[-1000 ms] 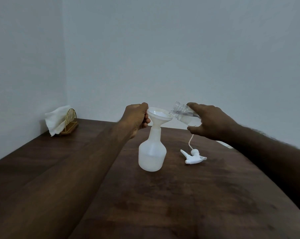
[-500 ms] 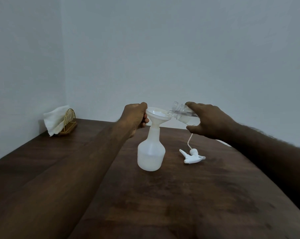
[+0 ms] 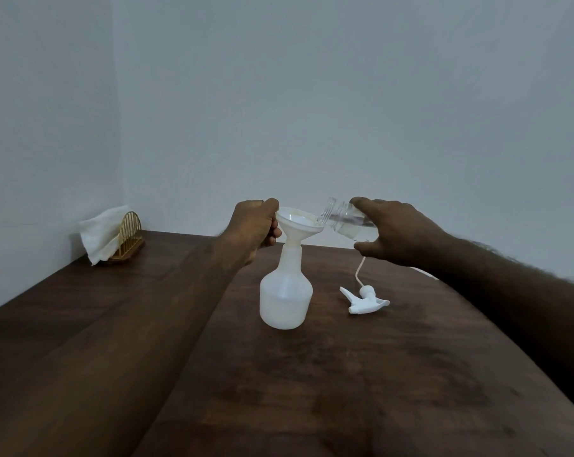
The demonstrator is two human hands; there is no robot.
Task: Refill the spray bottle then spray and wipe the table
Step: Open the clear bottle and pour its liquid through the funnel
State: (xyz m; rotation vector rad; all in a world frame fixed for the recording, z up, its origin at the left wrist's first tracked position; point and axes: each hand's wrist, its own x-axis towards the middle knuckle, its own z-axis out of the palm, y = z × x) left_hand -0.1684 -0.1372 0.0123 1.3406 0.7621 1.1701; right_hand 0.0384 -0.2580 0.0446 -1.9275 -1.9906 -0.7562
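A white spray bottle (image 3: pixel 286 298) stands upright mid-table with its head off and liquid in its lower part. A white funnel (image 3: pixel 298 225) sits in its neck. My left hand (image 3: pixel 254 225) grips the funnel's left rim. My right hand (image 3: pixel 394 234) holds a clear water bottle (image 3: pixel 345 222), tilted with its open mouth over the funnel's right edge. The white trigger sprayer head (image 3: pixel 366 300) with its dip tube lies on the table to the right of the spray bottle.
The dark wooden table (image 3: pixel 345 390) runs to the walls at the back and left. A gold napkin holder (image 3: pixel 129 235) with white tissues (image 3: pixel 99 235) stands in the far left corner.
The scene has barely shifted. The clear bottle stays tilted at the funnel and both hands keep their grips.
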